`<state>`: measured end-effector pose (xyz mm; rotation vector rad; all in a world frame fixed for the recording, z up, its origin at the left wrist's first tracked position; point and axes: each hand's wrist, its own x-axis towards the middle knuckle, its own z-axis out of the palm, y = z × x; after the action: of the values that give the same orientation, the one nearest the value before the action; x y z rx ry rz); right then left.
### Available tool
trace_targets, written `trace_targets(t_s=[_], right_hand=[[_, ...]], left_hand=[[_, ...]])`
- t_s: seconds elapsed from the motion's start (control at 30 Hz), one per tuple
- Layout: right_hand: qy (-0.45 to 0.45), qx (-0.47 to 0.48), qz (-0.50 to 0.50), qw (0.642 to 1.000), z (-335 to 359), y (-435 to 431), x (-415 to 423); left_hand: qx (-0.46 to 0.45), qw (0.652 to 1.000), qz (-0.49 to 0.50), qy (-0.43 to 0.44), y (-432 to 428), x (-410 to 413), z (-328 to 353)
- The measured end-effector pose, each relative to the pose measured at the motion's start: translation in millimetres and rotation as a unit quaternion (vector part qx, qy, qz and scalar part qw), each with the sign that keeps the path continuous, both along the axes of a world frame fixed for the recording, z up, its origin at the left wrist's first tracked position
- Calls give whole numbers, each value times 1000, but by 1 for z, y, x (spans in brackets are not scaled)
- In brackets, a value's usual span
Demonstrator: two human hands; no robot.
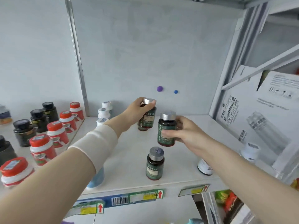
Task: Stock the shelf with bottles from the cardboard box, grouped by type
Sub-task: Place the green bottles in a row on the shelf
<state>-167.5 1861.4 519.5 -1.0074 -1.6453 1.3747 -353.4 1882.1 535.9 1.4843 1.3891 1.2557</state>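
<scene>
Left hand pinches the rear bottle around its silver cap, upright, centre frame, towards the back of the shelf. Right hand wraps the second bottle, also upright, just right of it and slightly lower.

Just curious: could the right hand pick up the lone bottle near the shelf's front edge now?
Probably not yet: the right hand is full, gripping a green-label bottle. Otherwise the lone bottle stands in the open, nothing between them.

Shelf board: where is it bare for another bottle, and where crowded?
Bare: between the bottle in the right hand and the cardboard box; left of the front silver-capped bottle. Crowded: red-capped and black bottles, far left.
</scene>
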Motion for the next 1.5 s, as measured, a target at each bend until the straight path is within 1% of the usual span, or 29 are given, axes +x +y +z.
trace_targets(t_s=[0.2,0.33,0.4,0.47,0.53,0.6,0.7,0.83,0.93,1.07,1.2,1.27,1.37,1.5], right_hand=[[-80,4,39,996,-13,52,-23],[-154,-6,83,985,-26,72,-36],[-190,-11,106,976,-33,76,-42],[-216,-15,124,968,-39,77,-47],[-229,-23,146,962,-45,76,-50],[-242,-27,155,957,-51,76,-52],[-256,-25,153,954,-55,77,-53],[-270,-4,154,950,-57,76,-50],[-267,5,149,952,-60,73,-49],[-249,3,144,958,-60,70,-48],[-261,9,137,955,-47,63,-38],[-282,21,123,951,-33,60,-30],[-325,47,93,940,-5,49,-18],[-346,140,45,927,19,19,-15]], left_hand=[[-53,991,29,118,41,-15,-19],[-100,976,16,195,58,-24,-30],[-109,962,15,248,63,-28,-33],[-116,939,13,324,65,-30,-37],[-121,918,13,379,66,-29,-41],[-119,911,9,395,69,-28,-45],[-117,910,-1,399,73,-29,-44],[-121,906,-14,406,76,-28,-46],[-114,907,-21,404,78,-24,-49],[-108,900,-27,422,78,-18,-47],[-103,890,-34,442,70,-14,-30],[-101,887,-15,451,56,-14,-14],[-98,870,33,482,21,-18,12],[-103,825,78,551,-39,-22,32]])
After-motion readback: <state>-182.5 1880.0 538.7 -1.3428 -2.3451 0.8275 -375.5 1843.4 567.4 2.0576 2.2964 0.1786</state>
